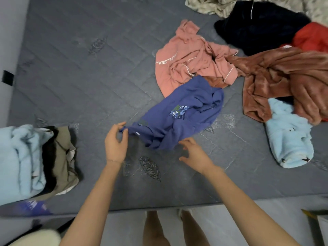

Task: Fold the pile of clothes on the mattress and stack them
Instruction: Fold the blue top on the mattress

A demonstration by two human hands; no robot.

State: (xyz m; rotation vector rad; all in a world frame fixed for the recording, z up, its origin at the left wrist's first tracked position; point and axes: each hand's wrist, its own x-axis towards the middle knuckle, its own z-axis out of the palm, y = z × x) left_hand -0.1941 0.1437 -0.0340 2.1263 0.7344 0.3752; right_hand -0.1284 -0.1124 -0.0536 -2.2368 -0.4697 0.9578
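A crumpled blue garment (184,114) with a leaf print lies in the middle of the grey mattress (85,71). My left hand (116,141) pinches its near-left corner between thumb and fingers. My right hand (194,153) hovers with spread fingers just beside the garment's near edge, holding nothing. Behind it lies a pink garment (191,59). Further right sit a brown fleece piece (287,80), a dark navy piece (260,25), a red piece (312,36) and a light blue fleece piece (287,137). A stack of folded clothes (37,160) sits at the left edge.
A beige patterned cloth (248,4) lies at the far right corner. The mattress's front edge (159,208) runs just before my legs. A pale wall (10,32) borders the left side. A blue item (33,207) sits at the near-left edge under the stack.
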